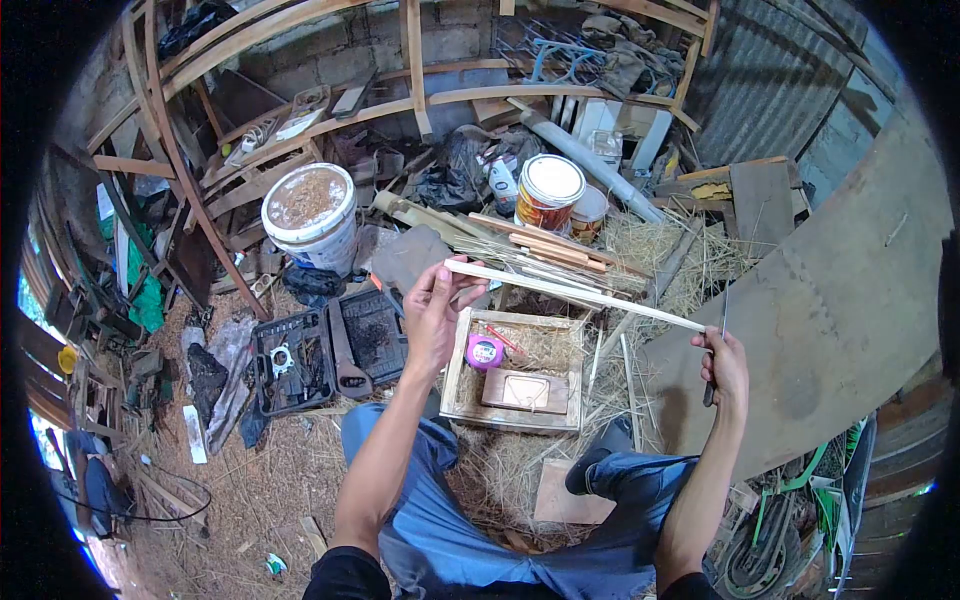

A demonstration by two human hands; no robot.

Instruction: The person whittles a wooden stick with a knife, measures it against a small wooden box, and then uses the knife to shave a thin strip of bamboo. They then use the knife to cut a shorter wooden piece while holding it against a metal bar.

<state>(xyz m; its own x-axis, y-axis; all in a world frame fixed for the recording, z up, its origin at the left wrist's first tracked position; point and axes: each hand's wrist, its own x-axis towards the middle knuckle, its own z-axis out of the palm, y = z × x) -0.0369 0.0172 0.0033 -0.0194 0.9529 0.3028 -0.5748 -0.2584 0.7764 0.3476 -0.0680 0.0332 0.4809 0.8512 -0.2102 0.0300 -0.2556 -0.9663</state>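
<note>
My left hand (437, 312) grips one end of a long pale bamboo strip (575, 292) that runs across to my right hand (722, 365). My right hand holds a thin dark-handled knife (720, 335), blade pointing up and touching the strip's far end. Below the strip, on the straw between my knees, sits a shallow wooden box (460, 362) holding a pink tape measure (485, 351), a red pencil and a small wooden block (520, 390).
A white bucket (310, 212), two paint tins (548, 192) and a bundle of bamboo slats (545, 250) lie beyond the box. An open black tool case (320, 358) is at the left. A large plywood sheet (840, 290) leans at the right. Curved wooden frames stand behind.
</note>
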